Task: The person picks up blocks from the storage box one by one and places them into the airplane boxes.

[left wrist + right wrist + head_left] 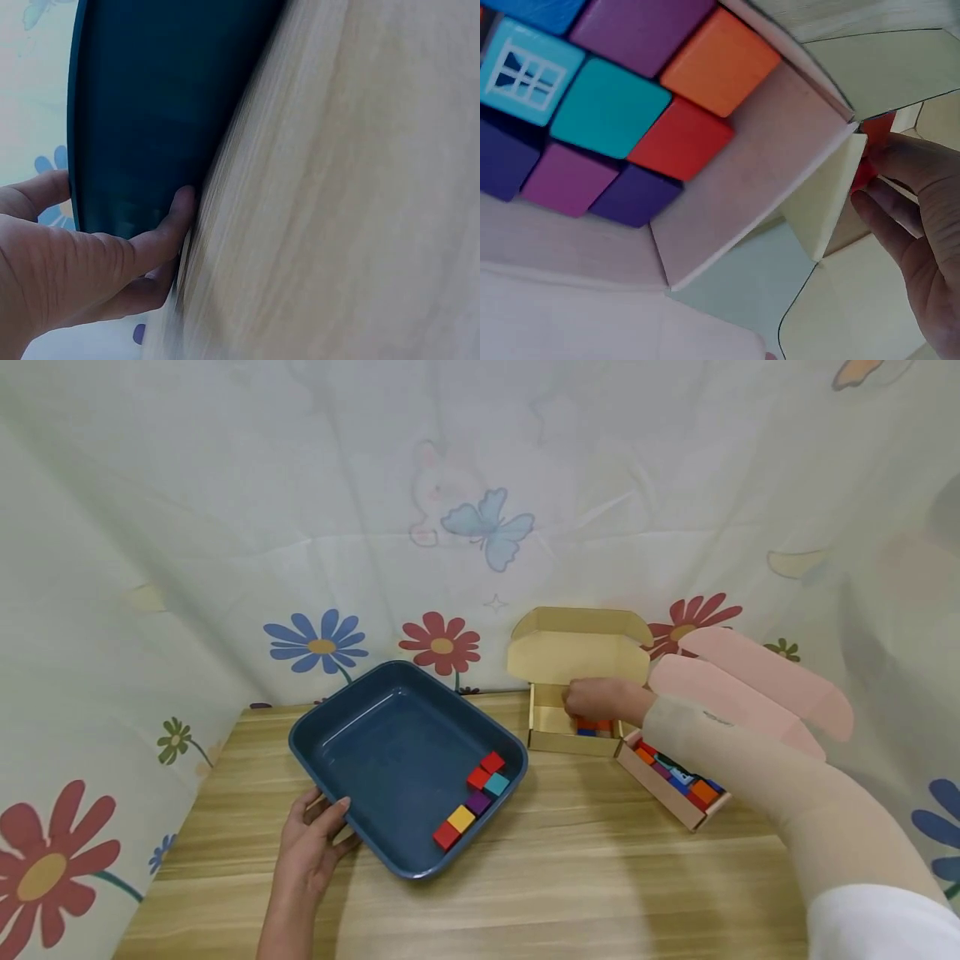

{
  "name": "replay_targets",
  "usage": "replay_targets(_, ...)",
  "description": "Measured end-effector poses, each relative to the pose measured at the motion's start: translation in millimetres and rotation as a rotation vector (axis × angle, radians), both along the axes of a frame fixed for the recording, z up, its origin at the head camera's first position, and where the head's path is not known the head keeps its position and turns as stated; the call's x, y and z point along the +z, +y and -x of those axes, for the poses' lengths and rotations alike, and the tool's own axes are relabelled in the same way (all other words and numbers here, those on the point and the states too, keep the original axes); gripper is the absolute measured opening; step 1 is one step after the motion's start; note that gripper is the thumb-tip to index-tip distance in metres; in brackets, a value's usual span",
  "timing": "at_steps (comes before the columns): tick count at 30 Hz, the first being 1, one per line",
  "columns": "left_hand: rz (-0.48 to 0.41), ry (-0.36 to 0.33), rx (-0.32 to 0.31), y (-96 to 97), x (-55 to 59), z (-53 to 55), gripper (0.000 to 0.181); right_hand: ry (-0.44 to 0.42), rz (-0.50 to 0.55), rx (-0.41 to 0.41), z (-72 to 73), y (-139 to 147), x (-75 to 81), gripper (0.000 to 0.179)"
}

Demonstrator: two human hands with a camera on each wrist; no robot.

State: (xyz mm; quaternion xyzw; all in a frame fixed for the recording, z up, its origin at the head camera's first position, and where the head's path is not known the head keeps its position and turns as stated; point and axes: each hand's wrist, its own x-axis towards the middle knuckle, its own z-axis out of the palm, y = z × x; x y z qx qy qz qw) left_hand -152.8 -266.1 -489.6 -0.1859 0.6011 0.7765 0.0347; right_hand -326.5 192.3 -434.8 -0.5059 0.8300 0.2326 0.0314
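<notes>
My left hand (pixel 311 839) grips the near left edge of a dark blue tray (pixel 397 664), seen close up in the left wrist view with the fingers (pixel 161 244) at its wall. Along the tray's right side lie several coloured blocks (pixel 461 817), red, yellow, purple and teal. My right hand (pixel 596 700) reaches into an open yellow cardboard box (pixel 576 743). In the right wrist view its fingertips pinch a red block (pixel 864 174), partly hidden by the fingers. Red and blue blocks (pixel 592 727) show below the hand inside that box.
An open pink box (pixel 660 789), full of coloured blocks (pixel 615 105), stands right of the yellow box under my right forearm. Its pink lid (pixel 750 693) tilts back. A flower-printed curtain (pixel 480 527) borders the wooden table (pixel 547 877) at the back and sides.
</notes>
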Motion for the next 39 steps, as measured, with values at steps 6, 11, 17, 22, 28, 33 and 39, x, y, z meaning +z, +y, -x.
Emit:
replay_targets(6,0.012,0.004,0.008,-0.8,-0.1,-0.2,0.081,-0.068,-0.03,-0.074,-0.5,-4.0,9.4,0.012)
replay_targets(11,0.003,0.003,0.008,-0.1,1.1,-0.7,0.08,-0.121,0.129,-0.125,-2.5,-14.4,31.1,0.02)
replay_targets(17,0.018,0.002,0.002,-0.5,2.6,-1.1,0.083,-0.06,0.294,-0.038,-11.1,-34.4,52.7,0.043)
replay_targets(22,0.024,-0.015,0.015,0.5,3.2,-0.6,0.078,-0.046,0.296,-0.033,-24.8,-55.4,59.2,0.071)
replay_targets(28,0.023,-0.022,0.011,0.6,4.3,0.0,0.078,-0.129,0.28,-0.036,-44.0,-82.1,63.1,0.082)
replay_targets(33,0.01,-0.017,0.005,0.1,4.9,-0.5,0.079,-0.187,0.245,-0.016,-56.8,-103.2,63.6,0.081)
replay_targets(39,0.014,-0.012,0.002,-0.4,2.9,-0.8,0.079,-0.199,0.218,0.07,-65.3,-133.4,55.9,0.08)
